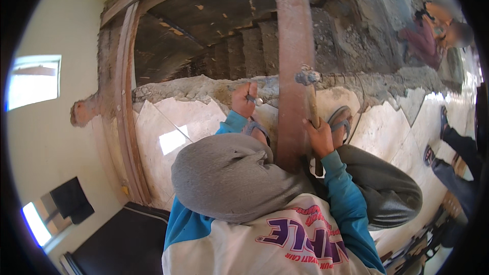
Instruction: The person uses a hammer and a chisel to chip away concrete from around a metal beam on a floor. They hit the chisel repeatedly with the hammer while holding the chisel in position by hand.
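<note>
My right hand point(321, 138) is wrapped around the wooden handle of a hammer point(313, 104). The hammer's worn metal head is raised beside a reddish-brown post. To the left of that post, my left hand point(243, 99) is closed around a metal chisel point(258, 102), whose blunt end sticks out toward the right. The chisel's other end is hidden by my fist and cannot be made out. Just beyond my left hand runs the rough, broken concrete edge point(178, 87) of the tiled floor. The hammer head and the chisel are apart.
The reddish-brown post point(293, 35) rises between my hands. Past the broken edge, concrete stairs point(252, 48) lie in a dark opening. Cracked cream tiles point(382, 130) surround my sandalled feet. Another person point(425, 35) sits at the far right; someone else's legs point(456, 150) show nearer. A wooden frame point(125, 102) stands left.
</note>
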The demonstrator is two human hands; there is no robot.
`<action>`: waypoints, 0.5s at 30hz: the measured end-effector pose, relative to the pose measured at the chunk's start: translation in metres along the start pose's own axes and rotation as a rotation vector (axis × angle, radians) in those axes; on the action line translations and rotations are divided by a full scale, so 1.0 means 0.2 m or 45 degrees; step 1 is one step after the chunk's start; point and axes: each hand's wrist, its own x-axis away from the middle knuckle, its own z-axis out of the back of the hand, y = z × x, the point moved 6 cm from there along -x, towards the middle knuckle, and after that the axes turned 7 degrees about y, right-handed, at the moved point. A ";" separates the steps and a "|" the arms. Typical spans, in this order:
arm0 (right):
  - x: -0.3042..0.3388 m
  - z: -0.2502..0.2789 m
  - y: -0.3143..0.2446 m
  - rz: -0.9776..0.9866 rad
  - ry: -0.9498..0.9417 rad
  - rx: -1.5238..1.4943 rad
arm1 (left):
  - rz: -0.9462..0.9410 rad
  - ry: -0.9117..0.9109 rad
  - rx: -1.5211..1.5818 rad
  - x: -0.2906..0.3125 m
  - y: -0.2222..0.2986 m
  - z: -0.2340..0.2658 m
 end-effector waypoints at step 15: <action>0.06 -0.04 -0.10 0.171 -0.120 0.169 | 0.287 0.845 0.644 -0.02 -0.12 0.46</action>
